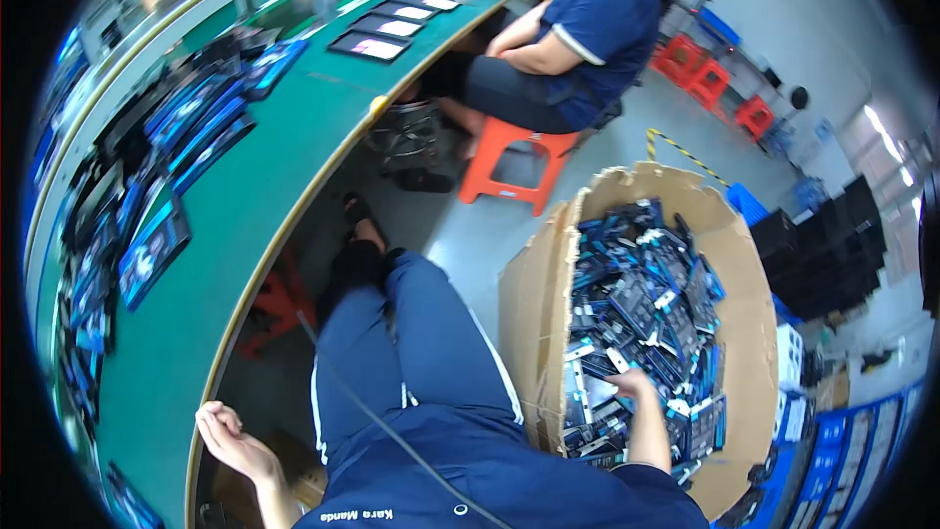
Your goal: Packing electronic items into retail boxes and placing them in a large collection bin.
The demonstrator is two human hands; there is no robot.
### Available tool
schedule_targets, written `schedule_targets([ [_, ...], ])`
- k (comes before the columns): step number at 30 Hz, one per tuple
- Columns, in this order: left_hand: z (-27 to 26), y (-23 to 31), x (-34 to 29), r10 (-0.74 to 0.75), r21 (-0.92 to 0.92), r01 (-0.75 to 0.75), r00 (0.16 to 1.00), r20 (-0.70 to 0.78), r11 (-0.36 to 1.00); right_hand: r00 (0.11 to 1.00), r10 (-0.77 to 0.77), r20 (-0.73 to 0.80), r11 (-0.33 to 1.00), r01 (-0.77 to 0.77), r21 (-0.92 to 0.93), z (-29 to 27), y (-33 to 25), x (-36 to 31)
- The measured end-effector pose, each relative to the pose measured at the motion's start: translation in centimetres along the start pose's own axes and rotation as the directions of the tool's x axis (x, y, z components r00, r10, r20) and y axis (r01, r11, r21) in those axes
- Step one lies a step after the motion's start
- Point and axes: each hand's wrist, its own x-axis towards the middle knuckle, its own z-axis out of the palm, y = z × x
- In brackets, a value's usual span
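My right hand [634,389] reaches into a large cardboard box [749,362], fingers stretched to the left. They are at or just above a pale flat package [599,391]; whether they touch it I cannot tell. Around it lies a jumbled heap of small dark-and-blue packages [636,299]. My left hand [233,439] is by the front edge of the green worktable [245,196]. Its fingers are loosely bent, apart from the thumb, and no object shows in them.
Dark-and-blue packages [157,247] are piled along the table's left side. Dark trays [370,46] line its far part. A seated co-worker [597,49] is on an orange stool [514,159] ahead. A thin dark cable [377,421] crosses in front of my body.
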Motion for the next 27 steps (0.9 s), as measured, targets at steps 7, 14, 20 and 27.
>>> schedule_targets([
  [7, -2.6, 4.1, 0.0, -0.476, -0.787, -0.016, 0.788, -0.39, 0.617, 0.784, -0.125, -0.608, 0.971, 0.222, 0.086, -18.4, 3.0, 3.9],
  [14, -1.6, 0.5, 3.9, -0.504, -0.796, -0.121, 0.715, -0.484, 0.592, 0.297, -0.332, -0.895, 0.942, 0.158, -0.296, -34.5, 16.5, 7.4],
  [20, -0.5, 0.6, 4.3, -0.542, -0.761, -0.089, 0.649, -0.534, 0.643, 0.137, 0.126, -0.983, 0.872, -0.488, 0.044, -38.7, 10.3, 1.9],
  [27, -2.2, -0.4, 4.4, -0.553, -0.793, -0.098, 0.666, -0.501, 0.601, 0.278, 0.072, -0.958, 0.911, -0.408, -0.05, -36.6, 14.6, 1.6],
])
